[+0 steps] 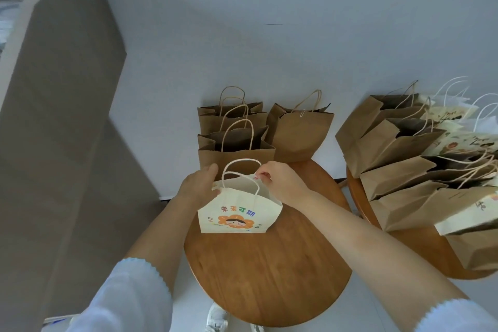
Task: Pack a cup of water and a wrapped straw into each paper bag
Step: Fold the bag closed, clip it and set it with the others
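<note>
Both hands' fingers (pixel 265 176) pinch the upright white bag's (pixel 237 213) rim, mouth upward.

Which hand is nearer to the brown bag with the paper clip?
Right. The right hand is just below the clipped brown bag; the left hand is further left, holding the white bag.

Home-like room, round wooden side tables (pixel 269 264), pale floor (pixel 269 48), grey sofa (pixel 62 116)

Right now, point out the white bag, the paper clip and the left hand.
white bag (pixel 237 219), head view, on its printed front.
paper clip (pixel 302 113), head view, on the clip's middle.
left hand (pixel 196 183), head view, on its back.
</note>
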Tool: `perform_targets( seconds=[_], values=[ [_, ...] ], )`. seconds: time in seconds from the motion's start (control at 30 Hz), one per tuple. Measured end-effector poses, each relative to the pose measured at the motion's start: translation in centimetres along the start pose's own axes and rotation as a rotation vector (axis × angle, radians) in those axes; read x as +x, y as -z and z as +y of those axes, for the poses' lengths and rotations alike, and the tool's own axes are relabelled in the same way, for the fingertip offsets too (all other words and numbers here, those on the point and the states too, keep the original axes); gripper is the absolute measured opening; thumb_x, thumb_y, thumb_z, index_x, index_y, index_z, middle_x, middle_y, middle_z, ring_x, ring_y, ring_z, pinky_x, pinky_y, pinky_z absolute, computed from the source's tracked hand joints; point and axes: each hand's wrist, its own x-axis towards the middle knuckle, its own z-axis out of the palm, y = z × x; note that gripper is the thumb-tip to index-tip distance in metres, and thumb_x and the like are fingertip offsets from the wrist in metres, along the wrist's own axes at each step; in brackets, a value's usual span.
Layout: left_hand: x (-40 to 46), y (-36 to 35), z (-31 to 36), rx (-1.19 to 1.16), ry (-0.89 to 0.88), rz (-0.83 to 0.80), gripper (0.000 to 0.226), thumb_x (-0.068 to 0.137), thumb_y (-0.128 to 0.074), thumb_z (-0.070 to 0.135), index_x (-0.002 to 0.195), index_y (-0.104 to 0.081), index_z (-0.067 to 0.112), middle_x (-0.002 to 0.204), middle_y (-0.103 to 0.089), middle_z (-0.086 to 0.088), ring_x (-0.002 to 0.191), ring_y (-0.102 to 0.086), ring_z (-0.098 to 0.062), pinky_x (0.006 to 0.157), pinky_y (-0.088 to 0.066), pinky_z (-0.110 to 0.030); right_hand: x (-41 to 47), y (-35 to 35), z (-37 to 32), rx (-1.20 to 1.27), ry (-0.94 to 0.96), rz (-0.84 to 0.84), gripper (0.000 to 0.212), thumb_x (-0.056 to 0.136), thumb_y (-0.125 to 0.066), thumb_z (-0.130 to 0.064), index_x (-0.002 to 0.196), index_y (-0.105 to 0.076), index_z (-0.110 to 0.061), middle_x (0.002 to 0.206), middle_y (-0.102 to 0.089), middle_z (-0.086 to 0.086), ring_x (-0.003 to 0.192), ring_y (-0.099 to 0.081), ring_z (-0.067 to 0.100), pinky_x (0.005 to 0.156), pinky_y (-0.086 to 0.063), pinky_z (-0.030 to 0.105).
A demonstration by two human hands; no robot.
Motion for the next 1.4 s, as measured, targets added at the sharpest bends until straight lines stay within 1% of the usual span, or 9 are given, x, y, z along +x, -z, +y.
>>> perform_targets(
  seconds=[0.13,0.3,0.37,0.43,0.53,0.73,0.83,1.13,1.4],
  values=[
    [0.6,-0.5,0.5,-0.078,0.037,-0.109,0.03,0.088,-0.066,0.03,0.115,-0.062,0.02,0.112,-0.065,0.0,0.091,-0.063,-0.017,0.079,-0.051,-0.024,-0.3,-0.4,0.5,-0.031,0.015,-0.014,0.025,0.099,-0.045,-0.019,0.109,-0.067,-0.012,0.112,-0.065,0.005,0.095,-0.058,0.014,0.07,-0.036,0.003],
    [1.5,-1.1,0.6,-0.141,0.098,-0.148,0.024,0.092,-0.061,0.028,0.109,-0.066,0.013,0.102,-0.068,-0.005,0.081,-0.062,-0.017,0.064,-0.043,-0.019,-1.0,-0.8,0.5,-0.077,-0.051,0.041,0.025,0.099,-0.045,-0.018,0.108,-0.067,-0.011,0.106,-0.064,0.005,0.091,-0.059,0.015,0.075,-0.047,0.017],
    [1.8,-1.2,0.4,-0.163,0.109,-0.14,0.024,0.091,-0.061,0.028,0.109,-0.067,0.013,0.099,-0.068,-0.005,0.077,-0.062,-0.016,0.06,-0.04,-0.017,-1.6,-1.1,0.7,-0.063,-0.043,-0.027,0.023,0.097,-0.047,-0.015,0.104,-0.068,-0.01,0.11,-0.066,0.005,0.091,-0.059,0.013,0.064,-0.042,0.011],
    [1.9,-1.3,0.3,-0.18,0.122,-0.139,0.023,0.091,-0.062,0.028,0.107,-0.067,0.012,0.094,-0.067,-0.004,0.074,-0.06,-0.016,0.057,-0.038,-0.017,-2.2,-1.6,0.7,0.001,-0.001,-0.211,0.022,0.096,-0.048,-0.012,0.103,-0.068,-0.006,0.118,-0.066,0.006,0.099,-0.061,0.016,0.061,-0.04,0.011],
    [2.1,-1.3,0.2,-0.202,0.133,-0.138,0.023,0.091,-0.062,0.028,0.105,-0.067,0.012,0.092,-0.066,-0.004,0.074,-0.06,-0.016,0.056,-0.036,-0.017,-2.4,-3.1,-0.4,0.028,0.074,-0.352,0.024,0.095,-0.048,-0.009,0.1,-0.07,0.0,0.114,-0.068,0.01,0.106,-0.062,0.022,0.068,-0.044,0.014],
    [1.9,-1.5,-0.1,-0.243,0.155,-0.143,0.02,0.089,-0.065,0.03,0.101,-0.068,0.014,0.09,-0.067,-0.002,0.074,-0.062,-0.018,0.06,-0.041,-0.019,0.1,-4.5,-3.0,0.048,0.048,-0.012,0.028,0.099,-0.046,-0.016,0.118,-0.066,-0.01,0.12,-0.065,0.003,0.108,-0.06,0.014,0.093,-0.037,0.011],
    [1.7,-1.6,-0.1,-0.241,0.153,-0.138,0.018,0.088,-0.065,0.03,0.1,-0.068,0.016,0.092,-0.068,-0.001,0.073,-0.063,-0.017,0.064,-0.045,-0.021,1.3,-4.5,-2.7,0.047,-0.021,0.031,0.03,0.099,-0.046,-0.016,0.124,-0.062,-0.01,0.125,-0.063,0.005,0.111,-0.059,0.017,0.098,-0.039,0.015],
    [1.1,-1.5,0.3,-0.296,0.185,-0.12,0.018,0.085,-0.066,0.04,0.083,-0.061,0.023,0.073,-0.06,0.005,0.064,-0.061,-0.015,0.054,-0.039,-0.02,3.8,-4.6,-2.7,-0.067,-0.144,-0.168,0.029,0.097,-0.05,-0.013,0.124,-0.061,-0.011,0.121,-0.063,0.006,0.1,-0.062,0.019,0.093,-0.05,0.022],
    [1.3,-1.4,0.6,-0.29,0.197,-0.119,0.024,0.088,-0.063,0.041,0.073,-0.057,0.023,0.069,-0.058,0.004,0.063,-0.059,-0.015,0.054,-0.037,-0.02,4.8,-3.9,-3.1,-0.103,-0.201,-0.282,0.029,0.097,-0.051,-0.013,0.124,-0.062,-0.01,0.123,-0.061,0.005,0.104,-0.06,0.02,0.096,-0.049,0.024]
  ],
)
